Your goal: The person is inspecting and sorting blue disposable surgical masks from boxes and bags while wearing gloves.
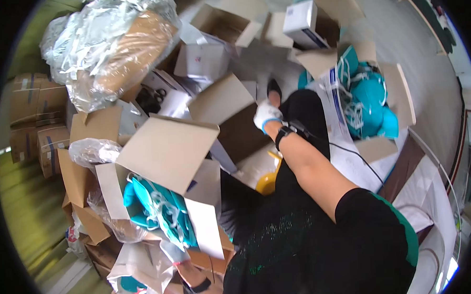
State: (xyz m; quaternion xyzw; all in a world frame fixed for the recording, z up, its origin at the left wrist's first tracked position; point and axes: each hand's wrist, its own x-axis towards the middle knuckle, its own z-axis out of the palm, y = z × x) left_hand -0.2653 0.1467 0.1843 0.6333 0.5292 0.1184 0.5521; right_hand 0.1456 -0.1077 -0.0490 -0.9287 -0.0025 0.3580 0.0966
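Observation:
My right hand (268, 115), in a white glove with a blue cuff, is in front of my bent knee, near an open cardboard box (248, 133). Its fingers are too indistinct to read. At the lower left my gloved left hand (174, 253) is at the near edge of another open carton (205, 227), its fingers mostly hidden. That carton holds teal face masks (162, 208) with white straps. More teal masks (367, 102) fill an open box on the right.
Plastic-wrapped bundles (115, 47) are heaped at the upper left. Brown cartons (37, 119) stand stacked along the left. Several open boxes lie ahead, among them a white box (309, 25). A yellow object (267, 183) lies between my legs. A white bag (138, 264) sits lower left.

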